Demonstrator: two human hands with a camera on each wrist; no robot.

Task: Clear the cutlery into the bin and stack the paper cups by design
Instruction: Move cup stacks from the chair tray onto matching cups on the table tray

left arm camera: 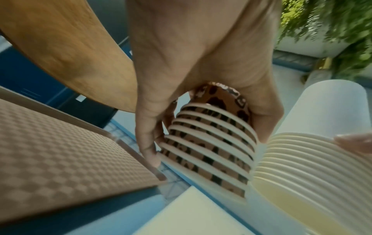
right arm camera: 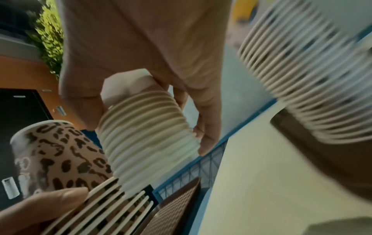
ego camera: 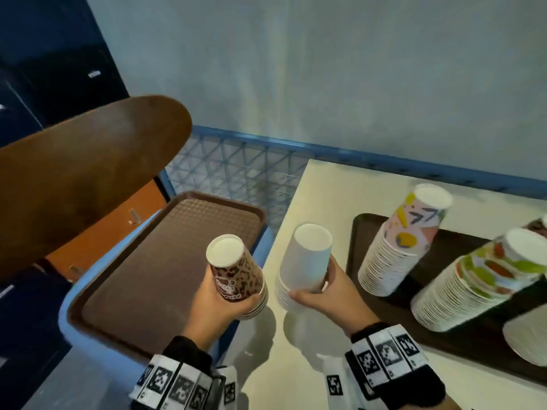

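Observation:
My left hand point(ego camera: 219, 303) grips an upside-down stack of leopard-print paper cups point(ego camera: 236, 276), held in the air over the gap between the brown tray point(ego camera: 165, 261) and the white table point(ego camera: 313, 365). In the left wrist view the leopard stack point(left arm camera: 211, 149) sits between thumb and fingers. My right hand point(ego camera: 328, 294) holds a stack of plain white cups point(ego camera: 305, 261) just beside it, over the table's left edge. The right wrist view shows the white stack point(right arm camera: 147, 136) in my fingers. No cutlery is visible.
A dark tray point(ego camera: 370, 229) at the right carries two tall stacks of colourful patterned cups point(ego camera: 405, 244) point(ego camera: 479, 282) and part of a white stack point(ego camera: 529, 335). A blue mesh crate point(ego camera: 242, 170) stands behind. A brown chair back point(ego camera: 88, 176) rises at left.

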